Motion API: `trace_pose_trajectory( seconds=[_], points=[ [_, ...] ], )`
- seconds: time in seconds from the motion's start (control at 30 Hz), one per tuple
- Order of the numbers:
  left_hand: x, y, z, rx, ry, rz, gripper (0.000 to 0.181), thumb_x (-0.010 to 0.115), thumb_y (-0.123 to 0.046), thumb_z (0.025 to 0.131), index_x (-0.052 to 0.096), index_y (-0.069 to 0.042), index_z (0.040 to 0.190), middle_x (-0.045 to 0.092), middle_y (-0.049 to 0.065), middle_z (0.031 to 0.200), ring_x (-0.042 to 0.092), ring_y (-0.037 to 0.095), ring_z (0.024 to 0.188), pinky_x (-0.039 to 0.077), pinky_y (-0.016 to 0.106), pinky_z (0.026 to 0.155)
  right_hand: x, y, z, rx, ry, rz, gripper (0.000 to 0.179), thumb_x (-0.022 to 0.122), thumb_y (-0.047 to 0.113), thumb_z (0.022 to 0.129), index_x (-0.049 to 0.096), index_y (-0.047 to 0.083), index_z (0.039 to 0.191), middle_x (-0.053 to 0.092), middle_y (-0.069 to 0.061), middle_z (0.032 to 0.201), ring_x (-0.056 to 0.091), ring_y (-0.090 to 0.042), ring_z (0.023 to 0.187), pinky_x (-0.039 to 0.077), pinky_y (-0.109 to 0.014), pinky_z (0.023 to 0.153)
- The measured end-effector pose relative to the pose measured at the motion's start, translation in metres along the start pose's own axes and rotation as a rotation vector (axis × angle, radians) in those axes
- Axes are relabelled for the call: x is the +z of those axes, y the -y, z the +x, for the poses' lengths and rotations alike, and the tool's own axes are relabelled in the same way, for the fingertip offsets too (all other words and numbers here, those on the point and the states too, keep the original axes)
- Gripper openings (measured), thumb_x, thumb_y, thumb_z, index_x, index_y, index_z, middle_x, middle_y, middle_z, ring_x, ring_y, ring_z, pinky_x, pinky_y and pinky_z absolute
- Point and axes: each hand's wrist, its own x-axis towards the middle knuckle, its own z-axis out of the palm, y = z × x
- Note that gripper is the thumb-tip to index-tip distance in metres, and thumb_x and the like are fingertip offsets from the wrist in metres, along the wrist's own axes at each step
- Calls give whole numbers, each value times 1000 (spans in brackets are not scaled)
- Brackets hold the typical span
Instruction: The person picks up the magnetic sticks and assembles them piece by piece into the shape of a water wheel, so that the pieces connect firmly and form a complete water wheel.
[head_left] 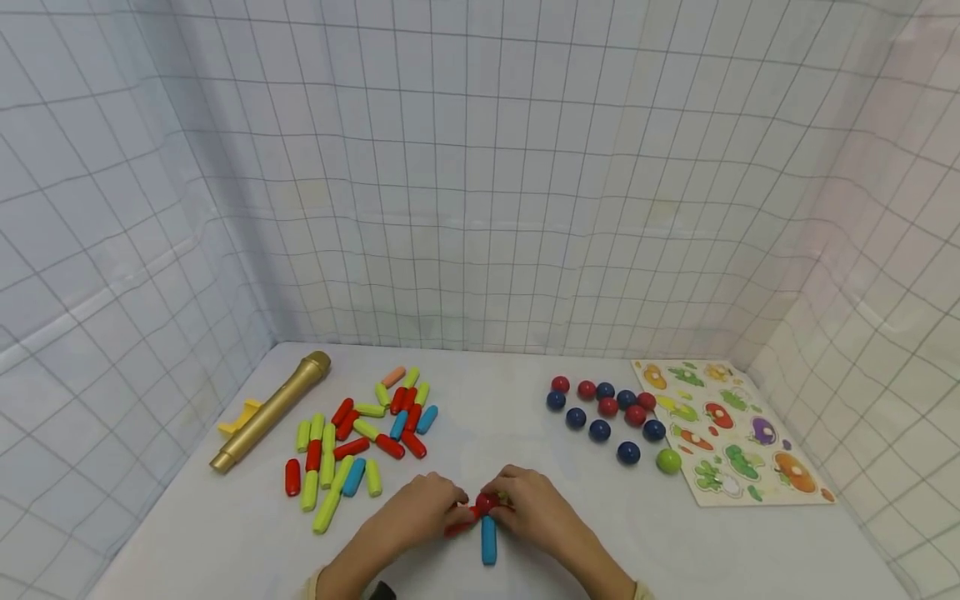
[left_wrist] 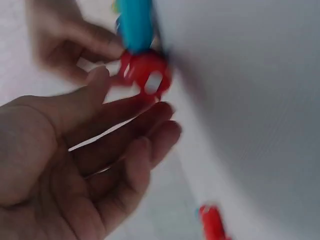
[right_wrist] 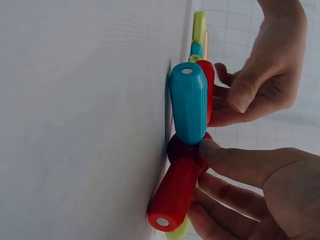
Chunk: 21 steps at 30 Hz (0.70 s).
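My right hand [head_left: 536, 504] pinches a shiny red ball [head_left: 487, 502], thumb on its near side and fingers behind. A blue ribbed rod [right_wrist: 189, 102] with a pale end spot joins the ball and points toward me. A red rod [right_wrist: 175, 195] meets the ball on the right hand's side, a yellow-green rod [right_wrist: 178, 231] partly hidden behind it. On the left side another red rod [head_left: 459, 527] meets the ball. My left hand [head_left: 427, 510] is beside that rod, fingers loosely bent near it and thumb apart from it in the wrist views.
Red, yellow-green and blue rods [head_left: 351, 448] lie scattered on the white table at left. Beyond them lies a gold microphone [head_left: 270, 412] with a yellow piece [head_left: 240, 417]. Red and blue balls [head_left: 600, 430] and a green ball [head_left: 669, 461] lie at right, near a vegetable picture board [head_left: 720, 492].
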Motion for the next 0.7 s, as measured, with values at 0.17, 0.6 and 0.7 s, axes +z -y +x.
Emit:
trace_pose_trajectory(
  seconds=[0.17,0.6,0.7],
  points=[
    [-36,36,-18,-147,-142,99,19,69,2,84,73,-12,95,70,5,99,60,20,87,57,38,79,-2,-3,4,8,30,46,22,72,17,86,74,19,108,71,9,97,56,1,80,53,-20,79],
    [-42,85,-20,-212,-155,89,29,70,11,78,72,-17,86,64,7,103,53,22,94,55,41,83,-6,-4,5,45,54,80,22,73,16,86,74,15,108,72,7,95,58,-2,81,55,-24,81],
    [-32,88,-15,-216,-175,128,25,74,7,76,71,-17,83,61,6,97,50,21,89,53,37,75,-5,-5,4,56,64,85,22,73,16,86,74,15,108,71,7,95,57,-1,81,55,-25,80]
  ],
)
